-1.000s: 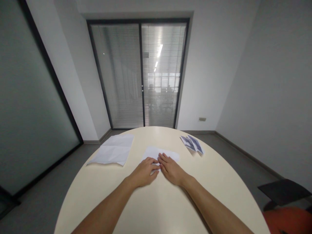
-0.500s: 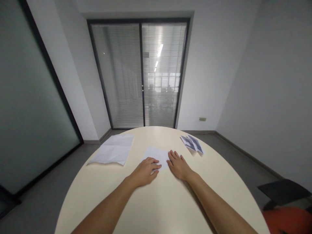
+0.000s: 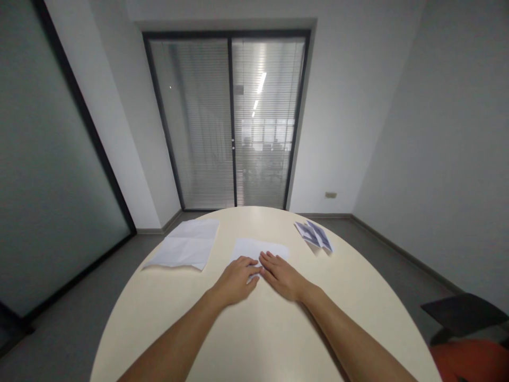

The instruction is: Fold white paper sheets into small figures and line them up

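Observation:
A folded white sheet of paper (image 3: pixel 254 248) lies on the cream round table (image 3: pixel 262 339) in front of me. My left hand (image 3: pixel 237 279) rests on its near left part, fingers loosely curled and pressing down. My right hand (image 3: pixel 281 276) lies flat on the sheet's near edge, fingers stretched out and together, its fingertips touching those of the left hand. Neither hand grips anything.
A larger creased white sheet (image 3: pixel 185 244) lies at the table's left. Folded printed papers (image 3: pixel 314 235) sit at the far right. A black chair (image 3: pixel 463 313) and an orange seat (image 3: pixel 471 361) stand at the lower right. Glass doors with blinds (image 3: pixel 230 122) are behind.
My right hand slid left along the paper from its right side back to meet the left hand. The left hand has stayed in place.

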